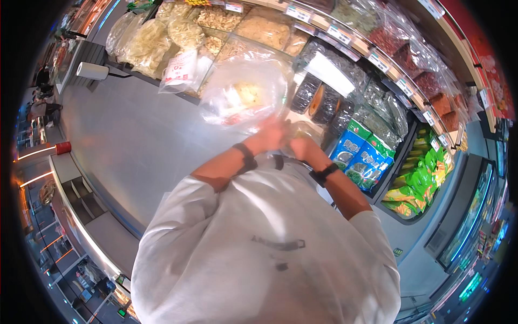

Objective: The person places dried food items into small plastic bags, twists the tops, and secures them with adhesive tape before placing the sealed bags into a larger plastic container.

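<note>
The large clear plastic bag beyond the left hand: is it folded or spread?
Spread: the large clear plastic bag bulges wide and rounded beyond the left hand.

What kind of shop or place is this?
Probably a supermarket or food shop: there are rows of small shelf labels, heaps of dried-looking food, and matching blue packets side by side.
</note>
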A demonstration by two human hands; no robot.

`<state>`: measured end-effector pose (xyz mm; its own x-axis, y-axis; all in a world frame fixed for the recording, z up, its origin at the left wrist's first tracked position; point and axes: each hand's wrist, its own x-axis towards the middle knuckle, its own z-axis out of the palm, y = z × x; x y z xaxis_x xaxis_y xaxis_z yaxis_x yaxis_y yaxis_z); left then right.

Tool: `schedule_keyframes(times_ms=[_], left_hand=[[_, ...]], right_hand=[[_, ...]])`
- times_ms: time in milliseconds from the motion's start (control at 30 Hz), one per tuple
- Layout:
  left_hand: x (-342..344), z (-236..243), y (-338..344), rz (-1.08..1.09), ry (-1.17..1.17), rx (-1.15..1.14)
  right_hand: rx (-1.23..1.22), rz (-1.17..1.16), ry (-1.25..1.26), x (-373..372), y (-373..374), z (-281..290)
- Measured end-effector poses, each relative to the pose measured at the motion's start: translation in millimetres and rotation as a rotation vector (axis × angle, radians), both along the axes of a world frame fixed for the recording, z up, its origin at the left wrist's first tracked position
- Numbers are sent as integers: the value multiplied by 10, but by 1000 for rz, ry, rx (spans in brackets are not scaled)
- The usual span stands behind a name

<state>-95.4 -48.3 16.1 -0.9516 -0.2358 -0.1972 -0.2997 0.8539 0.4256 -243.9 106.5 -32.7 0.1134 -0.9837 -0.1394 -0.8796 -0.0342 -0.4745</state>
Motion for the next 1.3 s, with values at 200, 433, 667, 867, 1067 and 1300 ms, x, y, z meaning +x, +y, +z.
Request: schedule_keyframes(times_ms=[200, 433, 667, 867, 1067, 1300], left_hand=[[615, 609, -865, 35, 72, 933], [557, -480, -1803, 181, 172, 83], [576, -963, -2067, 142, -420, 110], [943, -916, -2232, -23, -515, 66], [809, -1216, -2286, 48, -291, 122], [566, -1295, -1877, 386, 125, 279]], right_hand=[[184, -57, -29, 279, -858, 1138], [-202, -393, -655, 816, -2320, -374], [179, -517, 53, 1123, -2210, -967], [585, -329, -130, 947, -2509, 506], [582, -620, -405, 698, -2183, -635], [199, -16, -9, 1100, -2566, 206]])
